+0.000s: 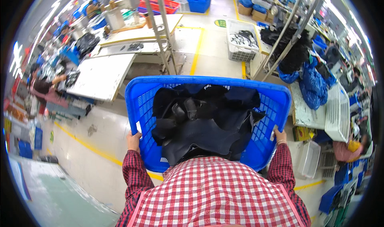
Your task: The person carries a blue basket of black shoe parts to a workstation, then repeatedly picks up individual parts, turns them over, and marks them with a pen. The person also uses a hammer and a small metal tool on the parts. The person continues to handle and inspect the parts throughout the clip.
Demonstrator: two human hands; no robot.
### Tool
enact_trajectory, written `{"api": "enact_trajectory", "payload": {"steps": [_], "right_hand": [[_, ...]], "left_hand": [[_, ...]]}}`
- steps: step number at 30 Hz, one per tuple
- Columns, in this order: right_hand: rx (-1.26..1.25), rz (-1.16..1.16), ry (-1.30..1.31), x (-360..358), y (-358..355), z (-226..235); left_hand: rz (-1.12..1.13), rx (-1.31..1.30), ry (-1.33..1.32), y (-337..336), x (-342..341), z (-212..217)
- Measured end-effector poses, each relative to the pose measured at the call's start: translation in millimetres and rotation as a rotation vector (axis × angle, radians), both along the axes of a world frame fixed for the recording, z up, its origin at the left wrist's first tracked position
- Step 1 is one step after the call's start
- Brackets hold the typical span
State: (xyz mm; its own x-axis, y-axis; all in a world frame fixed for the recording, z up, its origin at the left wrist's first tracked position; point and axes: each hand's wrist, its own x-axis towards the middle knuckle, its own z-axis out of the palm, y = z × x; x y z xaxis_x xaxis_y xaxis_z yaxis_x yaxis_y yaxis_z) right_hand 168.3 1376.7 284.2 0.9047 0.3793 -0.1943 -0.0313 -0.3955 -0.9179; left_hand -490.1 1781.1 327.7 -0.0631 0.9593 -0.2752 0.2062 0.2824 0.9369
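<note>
A large blue plastic basket with lattice walls is held in front of my body, its near side against my checked apron. Black sheet pieces, leather-like and crumpled, fill much of it. My left hand grips the basket at the handle opening on its left end. At the opposite end, my right hand is closed round the other handle opening. The fingertips of both hands are partly hidden by the basket walls.
White worktables stand to the left, where a person works. Ahead, a white crate sits beside a yellow floor line. Metal posts rise on both sides. Blue bags and a white basket crowd the right table.
</note>
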Motion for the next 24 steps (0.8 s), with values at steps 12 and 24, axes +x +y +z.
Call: {"api": "enact_trajectory", "payload": {"steps": [12,24], "right_hand": [[0.005,-0.181,0.015,189,203,-32],[0.101,-0.119,0.065,430,457,-52]], "left_hand": [[-0.140,-0.055,-0.080,291,250,-22],[-0.232,0.115,-0.095,519,474,16]]}}
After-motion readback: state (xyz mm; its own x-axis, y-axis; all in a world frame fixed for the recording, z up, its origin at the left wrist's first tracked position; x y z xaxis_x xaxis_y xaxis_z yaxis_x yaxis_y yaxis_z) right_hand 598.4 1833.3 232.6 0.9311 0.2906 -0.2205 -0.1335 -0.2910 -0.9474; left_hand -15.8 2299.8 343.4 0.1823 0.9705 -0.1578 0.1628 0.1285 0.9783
